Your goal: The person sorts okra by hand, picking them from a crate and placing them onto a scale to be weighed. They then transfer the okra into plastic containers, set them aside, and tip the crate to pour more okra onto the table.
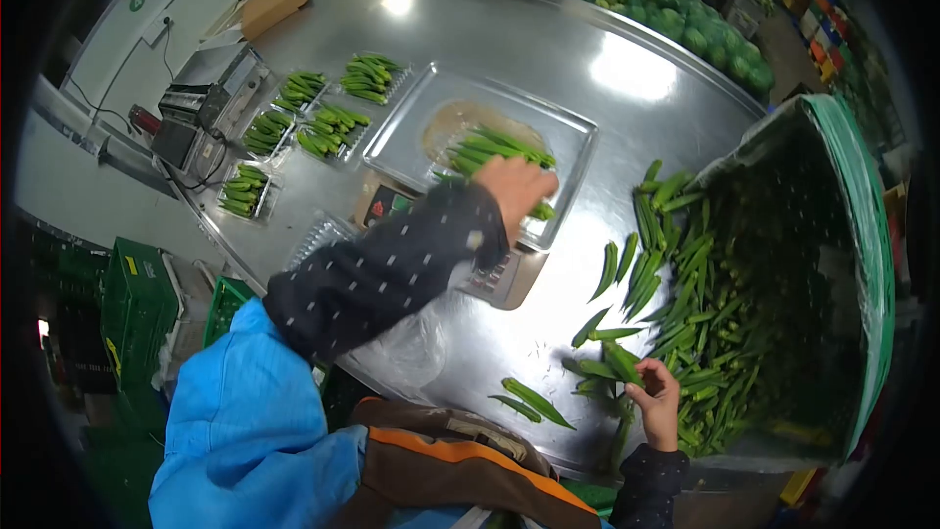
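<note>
My left hand reaches over a shallow metal tray that rests on a weighing scale. Its fingers curl over a bundle of green okra pods in the tray; the palm side is hidden. On the right, my right hand pinches an okra pod between thumb and fingers, at the near edge of a large okra heap. That heap spills from a green-rimmed container lined with clear plastic. Two loose pods lie left of my right hand.
Several clear plastic packs of okra stand left of the tray. Beside them is a machine with a cable. Empty clear trays lie near my left sleeve. Green crates are at the left; bagged round green produce lies beyond the table.
</note>
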A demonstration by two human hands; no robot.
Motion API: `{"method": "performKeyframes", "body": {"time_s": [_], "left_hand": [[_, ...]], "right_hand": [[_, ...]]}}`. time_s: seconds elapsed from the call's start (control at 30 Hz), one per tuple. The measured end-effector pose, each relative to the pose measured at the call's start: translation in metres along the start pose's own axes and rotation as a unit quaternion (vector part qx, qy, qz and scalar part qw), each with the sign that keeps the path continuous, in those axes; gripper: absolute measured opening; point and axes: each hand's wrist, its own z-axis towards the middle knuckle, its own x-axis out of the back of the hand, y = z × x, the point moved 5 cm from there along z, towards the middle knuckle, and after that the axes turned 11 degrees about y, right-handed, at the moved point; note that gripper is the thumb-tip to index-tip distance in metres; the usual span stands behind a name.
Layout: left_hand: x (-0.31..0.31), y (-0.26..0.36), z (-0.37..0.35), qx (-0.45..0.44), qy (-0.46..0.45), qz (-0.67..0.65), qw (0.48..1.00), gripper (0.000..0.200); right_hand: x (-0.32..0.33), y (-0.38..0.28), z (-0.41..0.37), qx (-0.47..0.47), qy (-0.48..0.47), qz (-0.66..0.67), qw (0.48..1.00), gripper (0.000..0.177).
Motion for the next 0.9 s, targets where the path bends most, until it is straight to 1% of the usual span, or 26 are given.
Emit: {"method": "performKeyframes", "body": {"time_s": [0.03, 0.1, 0.13, 0.2, 0.23, 0.27, 0.33, 0.37, 0.4, 0.43, 0.47, 0.53, 0.57, 0.6, 0.67, 0.7, 0.73, 0.8, 0.87, 0.9], "left_hand": [[-0.004, -0.020, 0.004, -0.003, 0.006, 0.003, 1.000, 0.049], [-0.032, -0.066, 0.007, -0.025, -0.017, 0.021, 0.999, 0.065], [-0.034, -0.074, 0.005, -0.006, -0.082, -0.025, 0.996, 0.081], [-0.015, -0.076, -0.009, -0.037, -0.005, -0.141, 0.989, 0.085], [-0.004, -0.078, -0.014, -0.012, 0.016, -0.176, 0.984, 0.085], [0.004, -0.083, -0.020, -0.011, 0.016, -0.179, 0.984, 0.085], [0.026, -0.108, -0.033, 0.066, 0.135, -0.197, 0.969, 0.077], [0.030, -0.119, -0.039, 0.067, 0.134, -0.198, 0.969, 0.077], [0.036, -0.138, -0.046, 0.121, 0.170, -0.206, 0.956, 0.071], [0.041, -0.154, -0.054, 0.175, 0.206, -0.213, 0.939, 0.065], [0.046, -0.163, -0.061, 0.175, 0.208, -0.215, 0.938, 0.065], [0.046, -0.184, -0.079, 0.236, 0.150, -0.201, 0.939, 0.055], [0.049, -0.186, -0.084, 0.220, 0.201, -0.188, 0.936, 0.048], [0.051, -0.190, -0.088, 0.224, 0.204, -0.189, 0.934, 0.048], [0.057, -0.196, -0.095, 0.201, 0.198, -0.172, 0.944, 0.044], [0.059, -0.198, -0.094, 0.192, 0.200, -0.165, 0.946, 0.038], [0.060, -0.201, -0.093, 0.196, 0.202, -0.165, 0.945, 0.038], [0.059, -0.204, -0.086, 0.198, 0.189, -0.162, 0.948, 0.034], [0.062, -0.199, -0.073, 0.193, 0.180, -0.164, 0.951, 0.029], [0.059, -0.198, -0.067, 0.183, 0.186, -0.174, 0.949, 0.027]], "right_hand": [[-0.002, -0.001, 0.006, 0.007, 0.002, 0.001, 1.000, 0.032], [-0.010, -0.006, 0.027, 0.081, -0.031, 0.154, 0.984, 0.028], [-0.020, -0.013, 0.039, 0.087, -0.028, 0.154, 0.984, 0.028], [-0.038, -0.047, 0.063, 0.153, 0.007, 0.186, 0.971, 0.027], [-0.052, -0.072, 0.068, 0.177, -0.021, 0.198, 0.964, 0.029], [-0.073, -0.106, 0.071, 0.200, -0.049, 0.210, 0.956, 0.031], [-0.113, -0.144, 0.091, 0.247, -0.024, 0.219, 0.944, 0.028], [-0.135, -0.160, 0.101, 0.285, -0.026, 0.190, 0.939, 0.030], [-0.158, -0.173, 0.110, 0.324, -0.028, 0.161, 0.932, 0.032], [-0.178, -0.184, 0.116, 0.379, 0.006, 0.114, 0.918, 0.031], [-0.196, -0.192, 0.120, 0.433, 0.041, 0.065, 0.898, 0.030], [-0.224, -0.198, 0.125, 0.520, 0.102, -0.098, 0.842, 0.028], [-0.222, -0.195, 0.126, 0.526, 0.120, -0.093, 0.837, 0.028], [-0.217, -0.186, 0.128, 0.479, 0.115, -0.046, 0.869, 0.028], [-0.194, -0.181, 0.118, 0.392, 0.090, 0.065, 0.913, 0.029], [-0.181, -0.172, 0.116, 0.361, 0.089, 0.118, 0.921, 0.030], [-0.167, -0.158, 0.114, 0.328, 0.088, 0.170, 0.925, 0.031], [-0.139, -0.121, 0.105, 0.272, 0.117, 0.221, 0.929, 0.032], [-0.119, -0.089, 0.082, 0.219, 0.149, 0.230, 0.936, 0.030], [-0.113, -0.071, 0.071, 0.189, 0.151, 0.205, 0.948, 0.030]]}}
